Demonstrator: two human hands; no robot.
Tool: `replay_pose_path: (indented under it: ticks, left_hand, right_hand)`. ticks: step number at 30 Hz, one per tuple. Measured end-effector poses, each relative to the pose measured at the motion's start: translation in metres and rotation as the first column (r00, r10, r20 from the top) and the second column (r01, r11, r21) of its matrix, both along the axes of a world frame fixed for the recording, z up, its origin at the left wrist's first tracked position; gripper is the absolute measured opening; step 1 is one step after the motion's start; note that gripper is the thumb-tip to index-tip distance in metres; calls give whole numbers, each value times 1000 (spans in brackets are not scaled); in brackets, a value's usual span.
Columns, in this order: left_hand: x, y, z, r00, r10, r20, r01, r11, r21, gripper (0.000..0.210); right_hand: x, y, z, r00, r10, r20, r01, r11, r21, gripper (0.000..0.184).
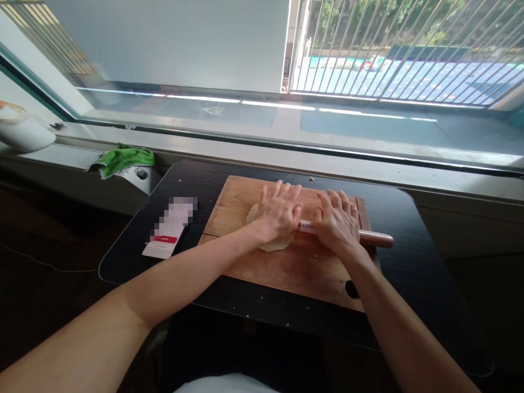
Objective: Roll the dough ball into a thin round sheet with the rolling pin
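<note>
A wooden rolling pin with a red and white label lies across a wooden cutting board. My left hand rests on the pin's left part, fingers stretched forward and palm down, above a flat piece of pale dough. Most of the dough is hidden beneath that hand. Over the pin's right part lies my right hand, its fingers also spread forward rather than wrapped round. The pin's rounded right end sticks out past it.
The board sits on a black table with rounded corners. To its left is a pinkish-white flat item, partly pixelated. A green cloth hangs on the white unit by the window. Small white crumbs dot the tabletop.
</note>
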State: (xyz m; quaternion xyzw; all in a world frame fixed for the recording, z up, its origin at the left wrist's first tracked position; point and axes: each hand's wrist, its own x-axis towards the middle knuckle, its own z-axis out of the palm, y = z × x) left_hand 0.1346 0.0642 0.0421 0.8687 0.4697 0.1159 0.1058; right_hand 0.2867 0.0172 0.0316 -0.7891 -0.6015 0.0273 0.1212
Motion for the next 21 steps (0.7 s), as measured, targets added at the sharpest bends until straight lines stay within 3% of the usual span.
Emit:
replay_pose_path:
  ticks: [2,5,7,10,13,16,18,21]
  left_hand:
    - [3,5,1,1000,25,-1,-25,1000,16,56]
    - [13,32,3,995,103,-7,-102,993,62,53]
    - [17,41,4,999,53,9,-53,986,158,51]
    - [14,33,0,996,-90,4,86,967,241,51]
    - [7,16,-2,996,-64,-57,70,991,113,56]
    - [-1,0,-1,991,-73,-115,72,997,-5,58]
    - [-6,-9,-1,985,-122,-119,122,992,-3,58]
    - [-4,-8,1,981,-160,-111,163,986,20,59]
  right_hand:
    - [1,3,0,999,-23,31,21,999,46,54]
    - [7,34,4,996,-88,20,87,994,60,53]
    - [10,53,7,990,-138,-3,138,990,23,52]
    - [13,63,11,985,-173,-22,174,985,7,50]
    - [17,53,13,991,-128,-28,128,991,27,52]
    - [24,28,11,993,-119,-21,118,991,-61,53]
    - [30,9,5,995,-99,3,99,988,-120,53]
    - [37,-2,-1,998,0,70,1,1000,-21,51]
